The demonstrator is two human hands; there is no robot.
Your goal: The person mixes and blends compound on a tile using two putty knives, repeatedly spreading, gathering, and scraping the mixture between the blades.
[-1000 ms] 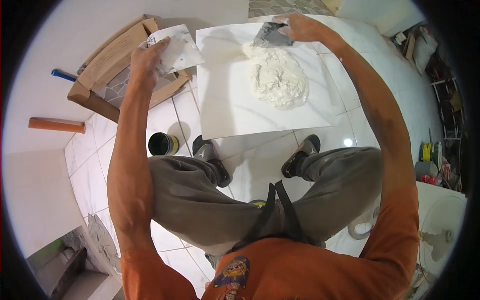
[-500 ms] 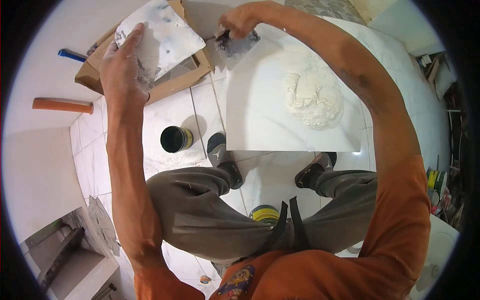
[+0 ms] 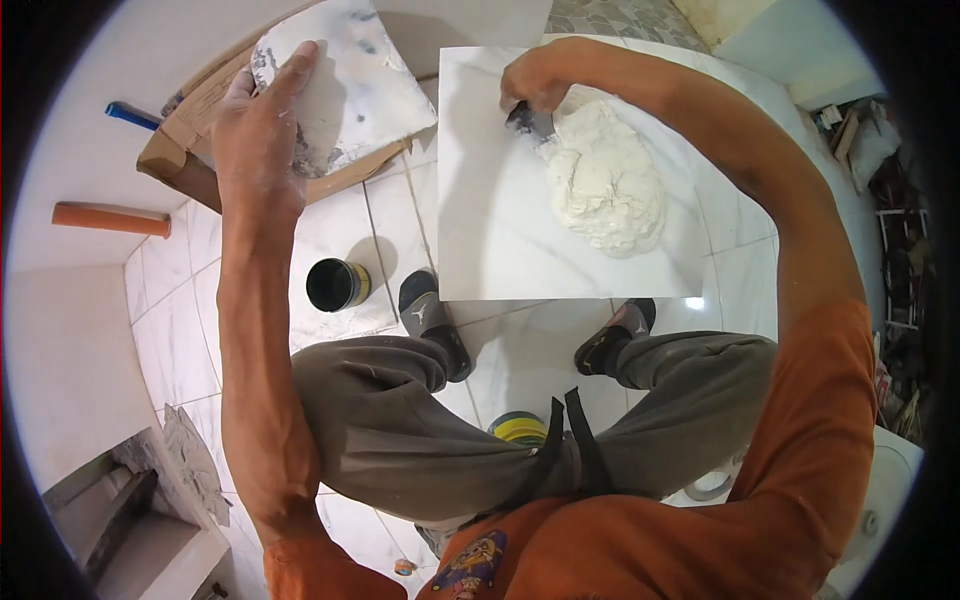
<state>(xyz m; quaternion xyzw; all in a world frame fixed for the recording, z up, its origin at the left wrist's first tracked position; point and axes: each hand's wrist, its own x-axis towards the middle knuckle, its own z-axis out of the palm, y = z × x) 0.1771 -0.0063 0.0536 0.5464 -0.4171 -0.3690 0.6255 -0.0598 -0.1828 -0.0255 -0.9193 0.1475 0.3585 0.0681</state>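
My left hand (image 3: 262, 130) grips a square white board (image 3: 350, 85) by its left edge, thumb on top. Dark smears and bits of paste mark the board's face. In my right hand (image 3: 535, 80) is a putty knife (image 3: 538, 122), its handle mostly hidden by my fingers. The blade is at the upper left edge of a mound of whitish paste (image 3: 605, 190); whether it presses into the paste I cannot tell. Under the mound lies a large white tile (image 3: 490, 250), flat on the floor in front of my feet.
Below my left hand is an opened cardboard box (image 3: 180, 165). A dark round can (image 3: 338, 285) stands near my left foot, and a yellow-banded can (image 3: 520, 428) sits between my legs. An orange pipe (image 3: 110, 218) is at the left wall; clutter (image 3: 895, 220) lines the right.
My right hand has brought the putty knife from beside the board over to the paste, moving right and down in view. The board in my left hand has shifted slightly right.
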